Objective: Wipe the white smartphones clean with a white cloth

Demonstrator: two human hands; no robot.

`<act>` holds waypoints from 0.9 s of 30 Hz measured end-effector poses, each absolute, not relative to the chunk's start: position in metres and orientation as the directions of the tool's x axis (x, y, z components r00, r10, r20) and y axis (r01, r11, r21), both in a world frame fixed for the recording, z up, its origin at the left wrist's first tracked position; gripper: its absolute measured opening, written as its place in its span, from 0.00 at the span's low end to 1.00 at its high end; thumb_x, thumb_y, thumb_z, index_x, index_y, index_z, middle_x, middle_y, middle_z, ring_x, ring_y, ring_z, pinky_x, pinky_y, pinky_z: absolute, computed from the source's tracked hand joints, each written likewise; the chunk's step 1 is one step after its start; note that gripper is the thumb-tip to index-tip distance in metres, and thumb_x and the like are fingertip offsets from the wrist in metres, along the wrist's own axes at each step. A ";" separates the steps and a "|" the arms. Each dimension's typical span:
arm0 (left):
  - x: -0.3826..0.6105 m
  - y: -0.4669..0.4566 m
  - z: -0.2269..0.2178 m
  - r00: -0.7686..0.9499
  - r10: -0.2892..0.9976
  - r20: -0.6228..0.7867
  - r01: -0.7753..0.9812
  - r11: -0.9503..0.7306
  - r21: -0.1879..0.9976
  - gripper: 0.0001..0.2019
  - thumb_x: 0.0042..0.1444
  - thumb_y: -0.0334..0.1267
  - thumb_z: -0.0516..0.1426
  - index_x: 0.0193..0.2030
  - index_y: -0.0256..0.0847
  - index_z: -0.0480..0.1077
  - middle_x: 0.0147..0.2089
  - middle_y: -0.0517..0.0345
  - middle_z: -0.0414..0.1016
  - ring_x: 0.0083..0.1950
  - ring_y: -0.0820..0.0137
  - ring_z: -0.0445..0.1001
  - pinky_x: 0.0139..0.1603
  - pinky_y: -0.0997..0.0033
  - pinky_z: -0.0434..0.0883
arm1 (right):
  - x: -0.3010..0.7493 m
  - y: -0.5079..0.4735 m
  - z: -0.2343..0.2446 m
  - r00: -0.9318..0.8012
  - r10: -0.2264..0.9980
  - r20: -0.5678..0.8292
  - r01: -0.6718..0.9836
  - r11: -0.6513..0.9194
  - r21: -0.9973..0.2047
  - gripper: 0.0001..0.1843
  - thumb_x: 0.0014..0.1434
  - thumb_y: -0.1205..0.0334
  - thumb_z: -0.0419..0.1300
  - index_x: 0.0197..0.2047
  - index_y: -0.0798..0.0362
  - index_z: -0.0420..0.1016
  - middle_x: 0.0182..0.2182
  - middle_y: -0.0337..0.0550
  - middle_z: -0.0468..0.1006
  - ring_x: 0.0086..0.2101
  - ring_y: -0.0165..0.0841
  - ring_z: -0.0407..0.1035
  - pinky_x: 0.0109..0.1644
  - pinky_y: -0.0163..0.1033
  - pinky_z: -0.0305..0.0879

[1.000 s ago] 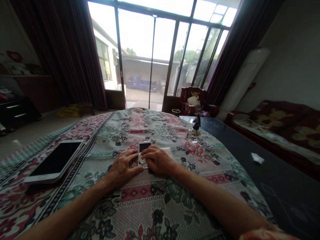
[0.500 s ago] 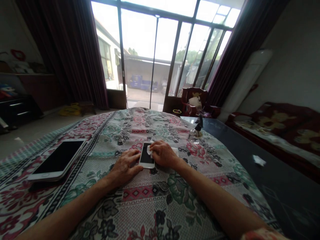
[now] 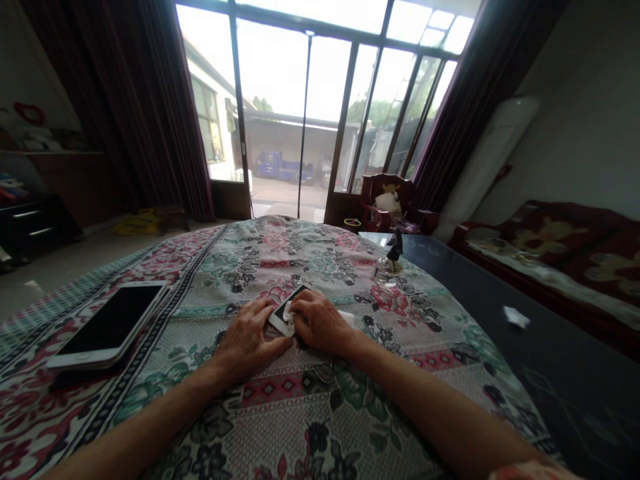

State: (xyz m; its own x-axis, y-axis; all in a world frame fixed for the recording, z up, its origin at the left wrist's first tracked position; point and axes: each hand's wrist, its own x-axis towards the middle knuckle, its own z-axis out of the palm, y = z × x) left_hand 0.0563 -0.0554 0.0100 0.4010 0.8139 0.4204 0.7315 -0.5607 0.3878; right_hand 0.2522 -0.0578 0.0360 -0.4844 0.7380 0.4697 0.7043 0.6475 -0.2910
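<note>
Your left hand [image 3: 249, 337] and your right hand [image 3: 319, 322] stand narrow and close together, and they hold a small white smartphone [image 3: 280, 320] tilted diagonally between them above the floral cloth [image 3: 280, 417] of the counter, with a white tissue [image 3: 287, 312] pressed on it. If the tissue slides, this smooth phone could slip from your fingers and knock toward the larger white smartphone [image 3: 107, 327] lying well to the left. The only container that I see is a small glass vessel [image 3: 387, 272] under a dark figurine [image 3: 395, 245], farther ahead, and I cannot tell what is inside it.
</note>
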 end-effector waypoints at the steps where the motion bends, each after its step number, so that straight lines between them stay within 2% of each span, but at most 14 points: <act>1: 0.057 -0.056 0.010 0.396 0.821 0.412 0.742 -0.550 0.383 0.29 0.48 0.54 0.60 0.53 0.38 0.70 0.60 0.44 0.69 0.63 0.51 0.63 0.64 0.48 0.60 | 0.251 -0.057 0.036 -0.493 0.732 0.470 0.702 0.654 -0.281 0.10 0.57 0.69 0.54 0.37 0.53 0.77 0.39 0.47 0.77 0.40 0.35 0.68 0.50 0.41 0.65; 5: 0.060 -0.058 0.012 0.363 0.838 0.406 0.759 -0.519 0.393 0.29 0.47 0.56 0.60 0.52 0.41 0.70 0.60 0.46 0.68 0.63 0.49 0.63 0.64 0.47 0.60 | 0.248 -0.055 0.036 -0.557 0.687 0.468 0.662 0.707 -0.250 0.10 0.60 0.68 0.54 0.40 0.53 0.77 0.42 0.46 0.78 0.43 0.35 0.68 0.53 0.43 0.64; 10: 0.064 -0.058 0.014 0.346 0.848 0.401 0.761 -0.503 0.409 0.21 0.47 0.46 0.59 0.47 0.39 0.71 0.58 0.45 0.70 0.61 0.51 0.65 0.63 0.50 0.61 | 0.243 -0.059 0.036 -0.580 0.665 0.469 0.630 0.732 -0.258 0.09 0.60 0.67 0.56 0.38 0.51 0.78 0.42 0.44 0.77 0.44 0.34 0.67 0.53 0.41 0.63; 12: 0.065 -0.057 0.015 0.337 0.857 0.391 0.761 -0.492 0.423 0.20 0.45 0.42 0.58 0.47 0.39 0.71 0.57 0.44 0.70 0.61 0.51 0.65 0.63 0.50 0.61 | 0.239 -0.060 0.035 -0.600 0.652 0.465 0.612 0.747 -0.258 0.09 0.60 0.66 0.55 0.37 0.51 0.78 0.42 0.44 0.77 0.44 0.33 0.68 0.53 0.41 0.62; 16: 0.065 -0.056 0.013 0.327 0.867 0.375 0.763 -0.477 0.437 0.22 0.44 0.44 0.59 0.47 0.37 0.71 0.58 0.41 0.68 0.61 0.48 0.64 0.63 0.48 0.61 | 0.239 -0.054 0.033 -0.627 0.625 0.465 0.586 0.771 -0.248 0.10 0.61 0.67 0.55 0.38 0.52 0.79 0.42 0.43 0.78 0.43 0.32 0.68 0.54 0.40 0.61; 22: 0.063 -0.055 0.013 0.321 0.862 0.391 0.742 -0.486 0.461 0.22 0.43 0.47 0.61 0.45 0.41 0.72 0.58 0.43 0.69 0.61 0.47 0.64 0.62 0.44 0.62 | 0.263 -0.027 0.032 -0.434 0.748 0.502 0.742 0.613 -0.272 0.10 0.61 0.68 0.55 0.35 0.51 0.79 0.39 0.44 0.79 0.41 0.34 0.70 0.54 0.44 0.63; 27: 0.063 -0.057 0.017 0.302 0.885 0.356 0.746 -0.451 0.489 0.23 0.42 0.47 0.63 0.44 0.39 0.73 0.59 0.40 0.68 0.61 0.46 0.64 0.61 0.44 0.62 | 0.272 -0.018 0.031 -0.330 0.792 0.513 0.814 0.514 -0.271 0.11 0.61 0.69 0.55 0.32 0.52 0.78 0.37 0.48 0.78 0.41 0.37 0.69 0.54 0.48 0.63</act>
